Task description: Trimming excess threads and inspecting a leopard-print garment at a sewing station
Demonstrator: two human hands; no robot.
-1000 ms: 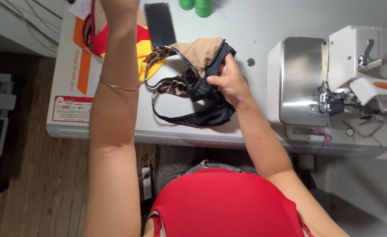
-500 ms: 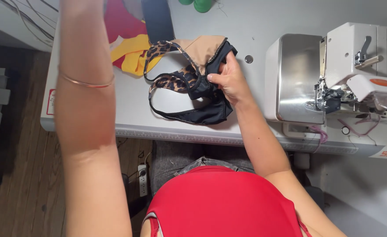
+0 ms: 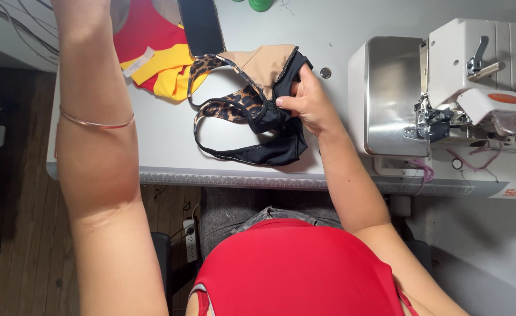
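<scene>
One garment: my right hand [image 3: 308, 105] pinches a small stretch piece, black with leopard print and tan lining [image 3: 252, 105], lying at the centre of the grey surface [image 3: 152, 146].
Right hand: fingers curled shut, thumb and fingertips gripping a fold of the black fabric at the garment's 3 o'clock edge.
Left hand: out of view; my forearm with a thin bangle [image 3: 97, 123] runs up past the top of the frame at 11 o'clock, so I cannot tell whether that hand is open or closed.
Handling: I judge the garment light, limp and stretchy, a little slick; it will sag and twist if lifted by one strap, so a doubled seam or the lined cup edge is the better place to hold.
Straps: two thin black loops trail toward 7 o'clock.
Other cloth: one red and yellow heap [image 3: 158, 52] at 10 o'clock from the garment, just beside it.
Phone: one dark phone [image 3: 200, 26] at 12 o'clock, resting partly on the heap.
Machine: one white sewing machine [image 3: 445, 88] at 3 o'clock, near my hand but apart.
Thread: green cones [image 3: 260, 4] at the far edge, cut off; count unclear.
</scene>
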